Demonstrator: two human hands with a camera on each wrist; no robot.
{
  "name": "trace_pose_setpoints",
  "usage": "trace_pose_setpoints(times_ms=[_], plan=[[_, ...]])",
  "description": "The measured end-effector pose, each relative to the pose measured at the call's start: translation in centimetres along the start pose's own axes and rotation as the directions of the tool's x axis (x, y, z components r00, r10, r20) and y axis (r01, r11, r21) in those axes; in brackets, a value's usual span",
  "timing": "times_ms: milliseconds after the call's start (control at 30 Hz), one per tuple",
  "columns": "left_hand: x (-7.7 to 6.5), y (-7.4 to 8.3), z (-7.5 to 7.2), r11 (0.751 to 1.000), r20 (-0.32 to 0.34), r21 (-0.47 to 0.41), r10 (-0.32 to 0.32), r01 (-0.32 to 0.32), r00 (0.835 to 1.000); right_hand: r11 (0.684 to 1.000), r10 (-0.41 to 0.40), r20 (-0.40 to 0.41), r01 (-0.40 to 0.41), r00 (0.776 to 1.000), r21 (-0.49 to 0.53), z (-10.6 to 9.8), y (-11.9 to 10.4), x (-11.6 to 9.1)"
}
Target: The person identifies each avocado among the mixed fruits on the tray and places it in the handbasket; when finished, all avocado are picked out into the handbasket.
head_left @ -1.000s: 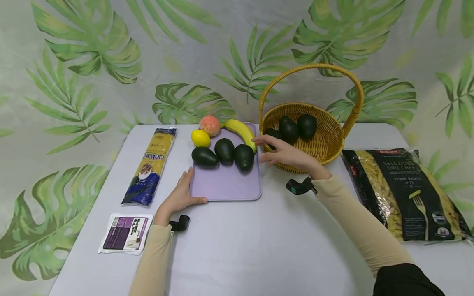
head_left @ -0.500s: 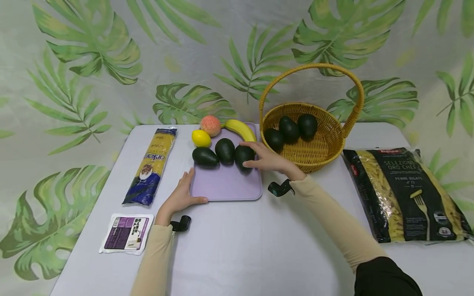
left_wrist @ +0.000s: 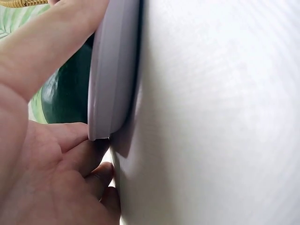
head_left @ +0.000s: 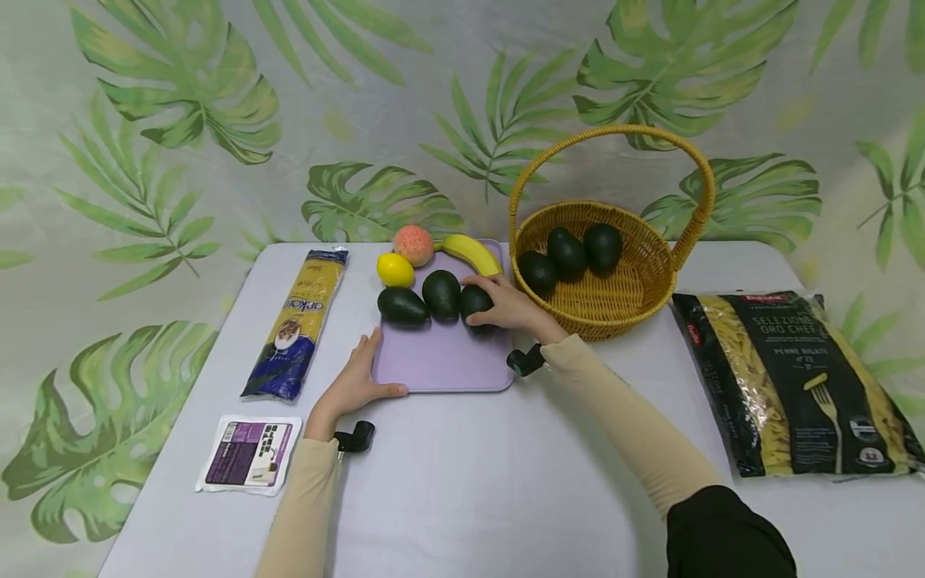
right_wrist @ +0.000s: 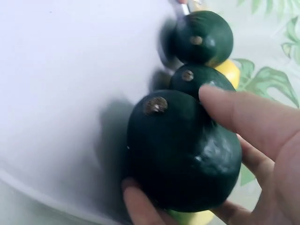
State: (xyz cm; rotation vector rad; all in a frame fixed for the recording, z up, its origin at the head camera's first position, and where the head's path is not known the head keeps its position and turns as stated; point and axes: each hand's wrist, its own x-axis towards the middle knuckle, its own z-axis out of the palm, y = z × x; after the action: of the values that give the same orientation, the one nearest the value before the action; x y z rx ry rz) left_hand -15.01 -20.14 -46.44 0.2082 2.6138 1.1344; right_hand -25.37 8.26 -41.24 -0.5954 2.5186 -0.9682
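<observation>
My right hand (head_left: 515,307) grips the rightmost avocado (head_left: 475,300) on the lilac tray (head_left: 444,369). In the right wrist view its thumb lies over the dark avocado (right_wrist: 183,154) and the fingers reach round underneath. Beside it sit a middle avocado (head_left: 441,295) and a left avocado (head_left: 401,307). Behind them are a yellow lemon (head_left: 394,270), a peach (head_left: 413,245) and a banana (head_left: 473,253). At the tray's front left corner rests my left hand (head_left: 354,385), thumb along the front edge and extended fingers touching the left side.
A wicker basket (head_left: 614,299) with a tall handle stands right of the tray, holding three avocados (head_left: 567,254). A large penne bag (head_left: 788,385) lies far right. On the left are a spaghetti pack (head_left: 295,325) and a flat white-and-purple package (head_left: 249,455).
My right hand has moved left from the basket's edge to the rightmost avocado on the tray and closed round it. The left hand stays at the tray corner.
</observation>
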Motion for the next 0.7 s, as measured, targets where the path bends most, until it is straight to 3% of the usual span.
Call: trace_pose_setpoints(times_ms=[400,567,700], plan=[[0.0,-0.2,0.1,1.000,-0.007,-0.009,0.007,-0.007,1.000,0.993,-0.104,-0.045,0.106,0.994,0.044,-0.3,0.2,-1.9],[0.0,-0.2,0.1,1.000,-0.014,-0.006,0.015,-0.015,1.000,0.977,-0.178,-0.052,0.182,0.983,0.107,-1.6,-0.1,-3.6],[0.1,-0.2,0.1,1.000,-0.013,-0.006,0.014,-0.014,1.000,0.956,-0.201,-0.036,0.204,0.979,0.213,-3.3,-0.2,-5.3]])
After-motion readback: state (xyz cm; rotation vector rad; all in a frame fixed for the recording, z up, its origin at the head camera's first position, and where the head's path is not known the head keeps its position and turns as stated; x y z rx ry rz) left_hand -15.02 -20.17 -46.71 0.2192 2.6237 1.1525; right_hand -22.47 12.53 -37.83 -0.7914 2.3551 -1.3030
